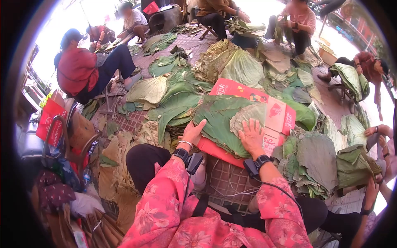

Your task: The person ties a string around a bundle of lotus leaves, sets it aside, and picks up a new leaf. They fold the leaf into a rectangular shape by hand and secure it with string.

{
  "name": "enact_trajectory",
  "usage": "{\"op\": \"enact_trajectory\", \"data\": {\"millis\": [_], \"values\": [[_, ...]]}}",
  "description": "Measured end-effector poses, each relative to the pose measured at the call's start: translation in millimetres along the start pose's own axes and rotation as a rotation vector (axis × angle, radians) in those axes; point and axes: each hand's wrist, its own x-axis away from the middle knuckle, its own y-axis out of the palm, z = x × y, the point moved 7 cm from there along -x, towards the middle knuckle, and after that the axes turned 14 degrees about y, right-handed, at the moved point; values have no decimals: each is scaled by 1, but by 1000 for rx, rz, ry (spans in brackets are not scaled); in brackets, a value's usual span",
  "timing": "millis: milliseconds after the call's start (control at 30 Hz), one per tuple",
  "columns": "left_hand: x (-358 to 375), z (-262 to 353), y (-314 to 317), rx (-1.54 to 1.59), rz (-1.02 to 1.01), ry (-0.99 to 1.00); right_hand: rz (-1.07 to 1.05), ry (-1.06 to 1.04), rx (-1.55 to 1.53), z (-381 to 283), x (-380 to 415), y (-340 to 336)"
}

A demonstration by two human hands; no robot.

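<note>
A layered stack of large lotus leaves (pixel 217 120) lies before me, dark green with browned edges. A smaller pale grey-green leaf piece (pixel 248 113) rests on its right part. My right hand (pixel 251 138) lies flat on the stack with fingers spread, at the lower edge of the pale piece. At the stack's left edge is my left hand (pixel 192 133), its thumb and forefinger apart and touching the leaf; its other fingers are partly hidden. Beneath the leaves is a red printed cardboard sheet (pixel 279 118), showing at the top, right and bottom.
Heaps of green leaves (pixel 175 99) and dried leaves (pixel 231 62) cover the paving around me. Another leaf pile (pixel 312 161) stands close on my right, near a neighbour's hands (pixel 372 192). Chairs (pixel 76 136) and bags stand left. Several people sit around the heaps.
</note>
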Motion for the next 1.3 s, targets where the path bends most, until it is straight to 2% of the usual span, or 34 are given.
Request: {"op": "enact_trajectory", "data": {"millis": [67, 167, 267, 300, 400, 433, 533, 600, 667, 700, 800, 833, 933, 967, 1067, 1100, 1200, 1233, 1300], "values": [[-11, 6, 8, 116, 13, 107, -2, 5, 0, 1, 0, -1], [-8, 16, 3, 402, 314, 135, -9, 6, 0, 0, 1, -1], [11, 46, -4, 290, 591, 289, -17, 15, -4, 1, 0, -3], [14, 51, 6, 653, 617, 303, -21, 18, -11, 0, 0, -3], [20, 33, 17, 515, 707, 130, -20, 18, -27, 0, 1, -3], [18, 20, 17, 458, 687, 82, -19, 16, -31, 0, 1, -4], [22, 28, -7, 149, 398, -194, -6, 11, -36, 0, 1, -3], [11, -15, -19, 206, 498, -210, 0, 9, -36, 0, 1, -3], [8, -30, -23, 446, 381, -358, 5, 6, -35, 0, 2, -5], [4, -25, -18, 498, 359, -289, 7, 4, -34, 0, 2, -6], [-7, -1, -21, 296, 356, -198, 22, -6, -25, -3, 3, -9], [-12, 0, -18, 310, 290, -296, 28, -7, -20, -3, 3, -10], [-50, -2, -11, 236, 686, 107, 37, -14, -11, -3, 3, -10], [-67, 6, -8, 249, 510, 278, 36, -13, -9, -2, 4, -10], [-95, -2, 5, 133, 8, 258, 38, -14, -10, -4, 3, -12], [-98, -6, 5, 127, 32, 207, 38, -14, -11, -4, 3, -12], [-81, 24, -18, -26, -270, 110, 45, -9, 2, -3, 3, -10], [-88, 11, -21, -126, -291, 145, 45, -9, 10, -3, 3, -9], [-66, 13, -43, -457, -543, -29, 38, -5, 13, -3, 2, -8]]}}
